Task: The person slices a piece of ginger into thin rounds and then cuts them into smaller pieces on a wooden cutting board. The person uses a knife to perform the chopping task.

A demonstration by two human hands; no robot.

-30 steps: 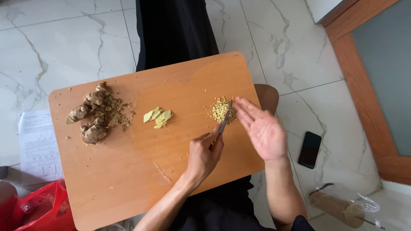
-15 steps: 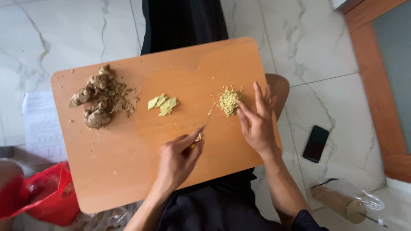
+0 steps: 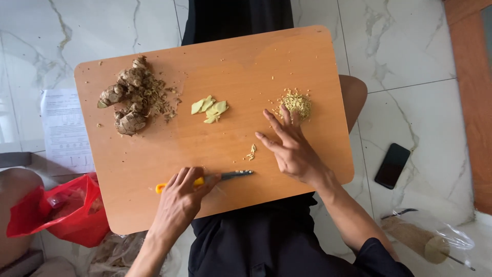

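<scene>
My left hand [image 3: 180,197] grips a small knife [image 3: 215,178] with a yellow-orange handle, its blade lying flat on the wooden board [image 3: 169,149] and pointing right. My right hand [image 3: 291,146] is spread with fingers apart, fingertips touching the board just below a pile of minced ginger [image 3: 296,103]. A few minced bits [image 3: 251,150] lie between the hands. Several pale ginger slices [image 3: 210,108] sit mid-board. Whole ginger roots with peelings [image 3: 131,97] lie at the left.
The board rests over my lap on a white marble floor. A red plastic bag [image 3: 66,210] is at lower left, a paper sheet [image 3: 64,131] beside it. A black phone [image 3: 392,165] lies to the right, and a clear bag with a wooden item [image 3: 428,238] sits at lower right.
My left hand drew the knife away from the minced pile, down and to the left, and laid it flat. My right hand stayed by the pile with its fingers spread.
</scene>
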